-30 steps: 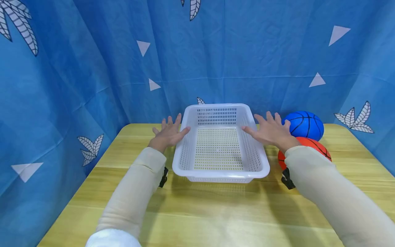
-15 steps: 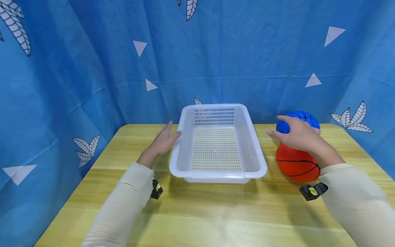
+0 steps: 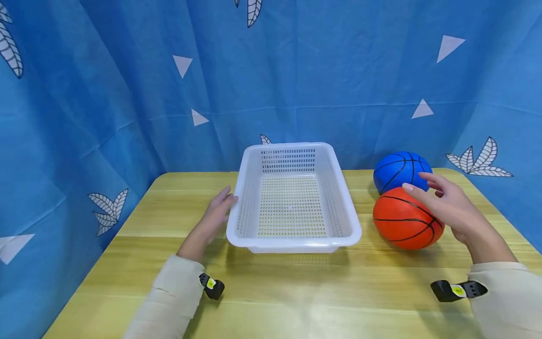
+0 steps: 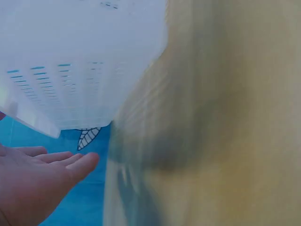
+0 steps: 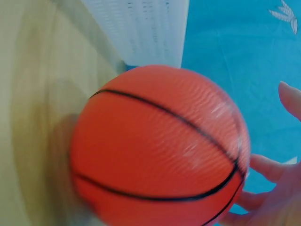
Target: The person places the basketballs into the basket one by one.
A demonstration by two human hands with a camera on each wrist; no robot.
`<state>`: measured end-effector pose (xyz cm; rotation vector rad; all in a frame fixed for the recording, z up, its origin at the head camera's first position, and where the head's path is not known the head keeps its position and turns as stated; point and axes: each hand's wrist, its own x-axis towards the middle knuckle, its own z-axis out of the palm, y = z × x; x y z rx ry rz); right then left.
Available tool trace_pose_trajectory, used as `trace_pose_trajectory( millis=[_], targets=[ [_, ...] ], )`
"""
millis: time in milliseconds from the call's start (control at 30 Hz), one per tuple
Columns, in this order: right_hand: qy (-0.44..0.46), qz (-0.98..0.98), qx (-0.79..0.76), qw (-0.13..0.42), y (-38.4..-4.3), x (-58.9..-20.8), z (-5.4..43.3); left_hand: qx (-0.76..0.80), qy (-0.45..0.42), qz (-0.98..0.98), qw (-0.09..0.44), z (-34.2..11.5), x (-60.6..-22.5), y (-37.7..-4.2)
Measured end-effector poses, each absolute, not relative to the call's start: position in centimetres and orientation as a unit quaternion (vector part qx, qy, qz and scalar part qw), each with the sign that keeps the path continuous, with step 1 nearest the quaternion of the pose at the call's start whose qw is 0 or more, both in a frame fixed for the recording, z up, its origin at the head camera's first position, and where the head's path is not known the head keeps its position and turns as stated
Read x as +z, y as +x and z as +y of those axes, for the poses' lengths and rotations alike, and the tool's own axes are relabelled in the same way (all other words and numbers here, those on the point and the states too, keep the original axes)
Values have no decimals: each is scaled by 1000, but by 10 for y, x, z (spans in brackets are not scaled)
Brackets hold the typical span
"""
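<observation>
In the head view, a white plastic basket (image 3: pixel 292 242) with perforated walls stands in the middle of the wooden table. My left hand (image 3: pixel 217 212) is beside its left rim, and in the left wrist view the fingers (image 4: pixel 70 165) are extended below the basket's rim. At the basket's right sits a red toy basketball (image 3: pixel 406 219) with black lines. Over its right side hovers my right hand (image 3: pixel 453 205), thumb and fingers spread apart. In the right wrist view some fingertips pass behind the ball, so contact cannot be told. A blue toy basketball (image 3: pixel 400 169) lies just behind the red one.
A blue curtain (image 3: pixel 296 84) with leaf and triangle prints hangs along the back and left of the table (image 3: pixel 296 292). Each wrist carries a small black camera strap, such as the left strap (image 3: pixel 211 286).
My right hand has moved from the basket's right side out to the right and back, over to the red basketball. The left hand has drawn slightly back along the basket's left side.
</observation>
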<state>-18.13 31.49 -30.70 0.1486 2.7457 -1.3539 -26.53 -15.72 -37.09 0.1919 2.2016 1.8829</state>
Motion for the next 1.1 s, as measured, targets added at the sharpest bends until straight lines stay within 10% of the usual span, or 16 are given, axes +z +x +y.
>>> trace_pose_trajectory(
  millis=[1100],
  targets=[
    [150,861,-486,-19,-167,-369,320,792,95,581,160,-139,-402,-234]
  ],
)
